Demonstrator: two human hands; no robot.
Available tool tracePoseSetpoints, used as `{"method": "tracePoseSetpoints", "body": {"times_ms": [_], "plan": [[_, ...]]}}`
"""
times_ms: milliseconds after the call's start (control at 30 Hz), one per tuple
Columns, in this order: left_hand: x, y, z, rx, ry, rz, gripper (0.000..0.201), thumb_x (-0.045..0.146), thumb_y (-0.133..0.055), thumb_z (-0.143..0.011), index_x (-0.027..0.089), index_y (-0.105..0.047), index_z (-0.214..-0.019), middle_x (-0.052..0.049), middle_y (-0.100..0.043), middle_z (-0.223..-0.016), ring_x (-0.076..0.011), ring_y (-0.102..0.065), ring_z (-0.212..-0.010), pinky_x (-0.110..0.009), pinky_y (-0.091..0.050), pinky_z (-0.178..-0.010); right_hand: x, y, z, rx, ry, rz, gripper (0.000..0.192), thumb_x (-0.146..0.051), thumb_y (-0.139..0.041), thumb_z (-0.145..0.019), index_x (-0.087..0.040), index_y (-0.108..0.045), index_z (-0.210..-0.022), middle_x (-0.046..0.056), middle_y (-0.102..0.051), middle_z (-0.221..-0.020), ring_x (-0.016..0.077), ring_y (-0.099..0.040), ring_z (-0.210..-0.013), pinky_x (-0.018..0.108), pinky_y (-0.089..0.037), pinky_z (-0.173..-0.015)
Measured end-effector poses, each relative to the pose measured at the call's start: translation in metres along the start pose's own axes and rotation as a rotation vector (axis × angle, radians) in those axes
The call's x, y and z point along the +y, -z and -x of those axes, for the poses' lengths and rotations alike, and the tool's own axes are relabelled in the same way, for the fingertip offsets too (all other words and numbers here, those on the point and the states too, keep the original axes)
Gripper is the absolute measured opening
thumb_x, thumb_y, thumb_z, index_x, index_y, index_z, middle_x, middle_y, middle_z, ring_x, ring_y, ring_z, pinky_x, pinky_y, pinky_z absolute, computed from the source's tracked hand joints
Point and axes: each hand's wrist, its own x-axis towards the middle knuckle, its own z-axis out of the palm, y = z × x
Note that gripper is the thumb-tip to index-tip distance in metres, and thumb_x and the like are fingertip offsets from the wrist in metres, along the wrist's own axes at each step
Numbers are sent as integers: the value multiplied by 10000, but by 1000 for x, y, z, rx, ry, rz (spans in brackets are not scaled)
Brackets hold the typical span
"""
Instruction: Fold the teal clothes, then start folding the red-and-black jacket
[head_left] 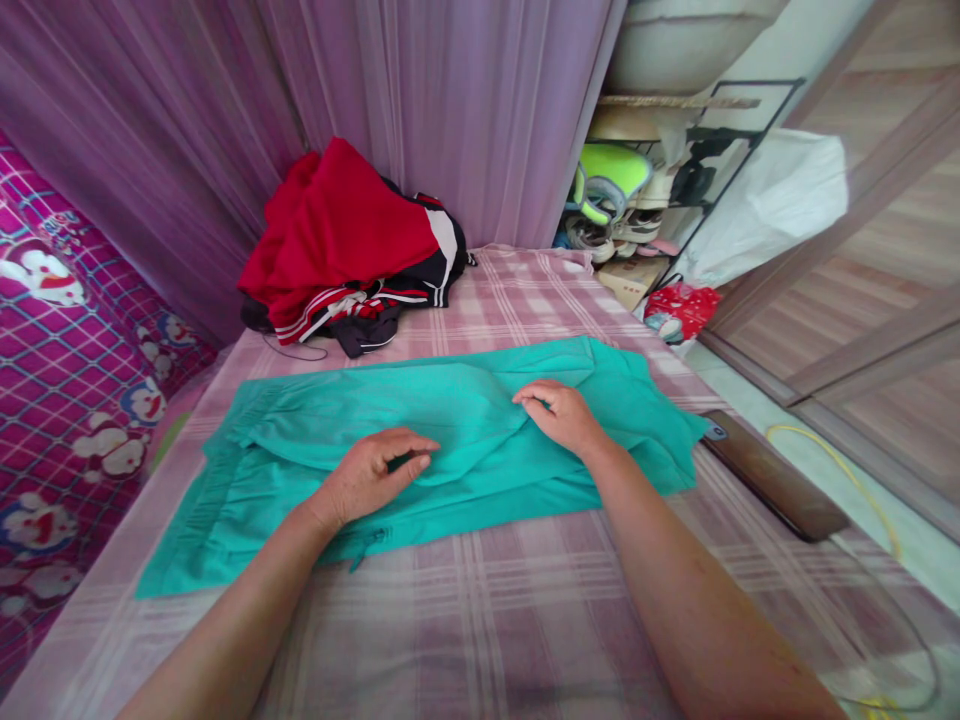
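Note:
A teal garment [465,420], which looks like trousers or shorts, lies flattened lengthwise across the bed. Its gathered elastic waistband [217,480] is at the left, and a small zip or tab shows at its near edge. Over the middle of the cloth is my left hand [375,470], thumb and fingers slightly apart with nothing visible between them. Further right, my right hand [559,412] is over a creased part of the garment. Its fingers are loosely curved, with a small gap to the thumb and no cloth visibly gripped.
A pile of red and dark clothes [345,230] rests by the purple curtain [450,110]. A phone [776,475] with a cable lies at the bed's right edge. Beyond stand a shoe rack [705,135] and a white bag [772,200]. Plaid sheet [450,620] covers the bed.

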Motion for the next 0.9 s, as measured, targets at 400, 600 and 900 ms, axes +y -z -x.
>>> {"method": "tracePoseSetpoints", "body": {"times_ms": [400, 600, 900], "plan": [[-73, 41, -86, -28, 259, -542, 572, 533, -556, -857, 162, -624, -1287, -159, -654, -1340, -312, -602, -1240, -472, -454, -1064, 35, -15, 6, 185, -34, 284, 276, -233, -560, -849, -264, -763, -1033, 72, -727, -1198, 288, -642, -1138, 507, -493, -1023], [-72, 51, -82, -48, 213, -546, 359, 497, -574, -850, 250, -731, -1058, -72, -748, -1125, -270, -671, -1078, -403, -518, -965, 34, -15, 5, 240, -97, 266, 393, -283, -558, -874, -246, -690, -1242, 114, -623, -1378, 341, -524, -1303, 576, -415, -1090], [16, 37, -9, -192, -139, -366, 255, 344, -493, -971, 266, -730, -916, -35, -685, -1299, -215, -647, -1161, -353, -531, -959, 29, 1, 4, 239, -40, 289, 465, -154, -491, -832, -270, -697, -1232, 54, -687, -1297, 295, -492, -1335, 526, -340, -1132]]}}
